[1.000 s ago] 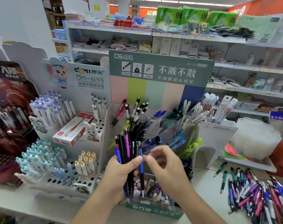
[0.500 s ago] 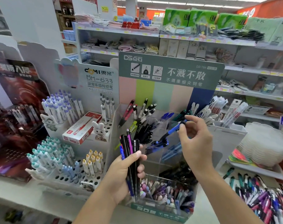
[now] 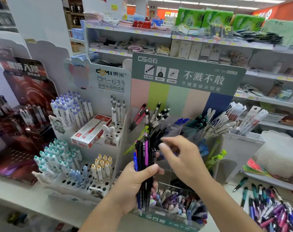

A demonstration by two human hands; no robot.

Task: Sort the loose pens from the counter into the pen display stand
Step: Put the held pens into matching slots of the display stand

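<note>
My left hand [image 3: 134, 186] grips a bundle of pens [image 3: 145, 153] upright, mostly black with one purple and one blue, in front of the green-headed pen display stand [image 3: 186, 77]. My right hand [image 3: 181, 158] hovers just right of the bundle's top. Its fingers are loosely bent, their tips beside the black pen caps, and I see nothing between them. The stand's clear compartments hold black, red, blue [image 3: 181, 121] and white pens. A heap of loose pens [image 3: 276, 213] lies on the counter at the lower right.
A white stand [image 3: 109, 76] with capped pens and a red pen box [image 3: 90, 129] sits left of the display stand. A dark red display [image 3: 25, 91] is at the far left. Stacked white trays [image 3: 279, 153] sit at the right, with store shelves behind.
My right hand pulled a blue pen from the bundle, carried it up to the stand's blue compartment, and has come back down to the bundle without it. The left hand stayed put.
</note>
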